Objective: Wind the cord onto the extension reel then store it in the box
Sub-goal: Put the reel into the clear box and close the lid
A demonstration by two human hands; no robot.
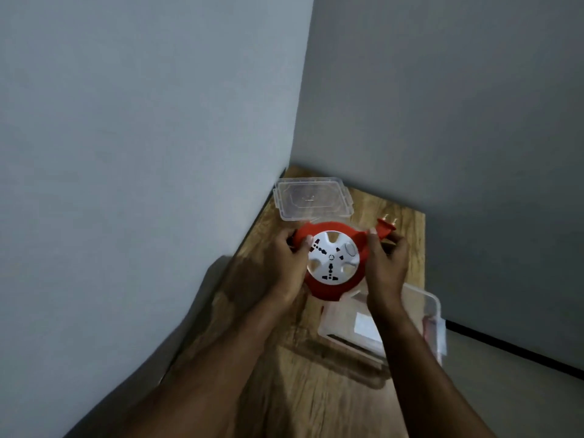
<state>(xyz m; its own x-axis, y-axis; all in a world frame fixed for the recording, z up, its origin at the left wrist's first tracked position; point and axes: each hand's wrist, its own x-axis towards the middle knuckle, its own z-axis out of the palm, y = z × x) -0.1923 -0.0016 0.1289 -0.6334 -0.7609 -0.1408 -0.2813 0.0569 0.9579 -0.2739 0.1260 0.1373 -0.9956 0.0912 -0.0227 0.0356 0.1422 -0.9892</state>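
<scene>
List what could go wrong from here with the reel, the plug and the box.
1. The plug sticks out past the reel by the right hand; it may catch the rim of the box on the way in.
2. The box sits at the table edge; a push from the reel might slide it off.
3. The left hand grips only the reel's rim, so it may slip.

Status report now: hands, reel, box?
Left hand and right hand grip the red reel. Plug out. Box open, lid apart.
</scene>
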